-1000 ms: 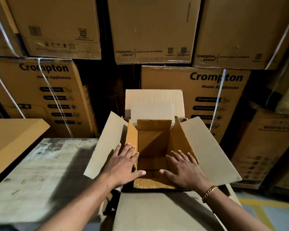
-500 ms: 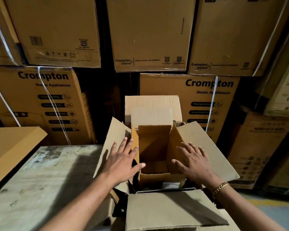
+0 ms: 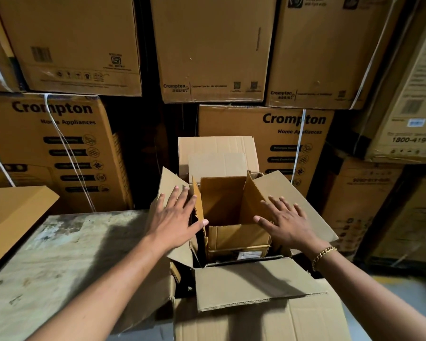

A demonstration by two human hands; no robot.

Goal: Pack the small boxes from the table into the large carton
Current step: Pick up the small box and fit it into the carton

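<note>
Table (image 3: 59,254) left. Large carton (image 3: 251,284) at table's right edge, flaps open. Left hand (image 3: 175,217) flat on left flap, fingers spread, gripping nothing. Small box (image 3: 236,236) inside carton, top open. Right hand (image 3: 288,222) flat on right flap, fingers likewise spread, gripping nothing.

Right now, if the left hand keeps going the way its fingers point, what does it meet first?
Probably the large carton's left flap: the left hand is spread flat over it, fingers aimed up along it. Whether it already touches is unclear. Beyond its far edge, a dark gap between stacked cartons.
</note>
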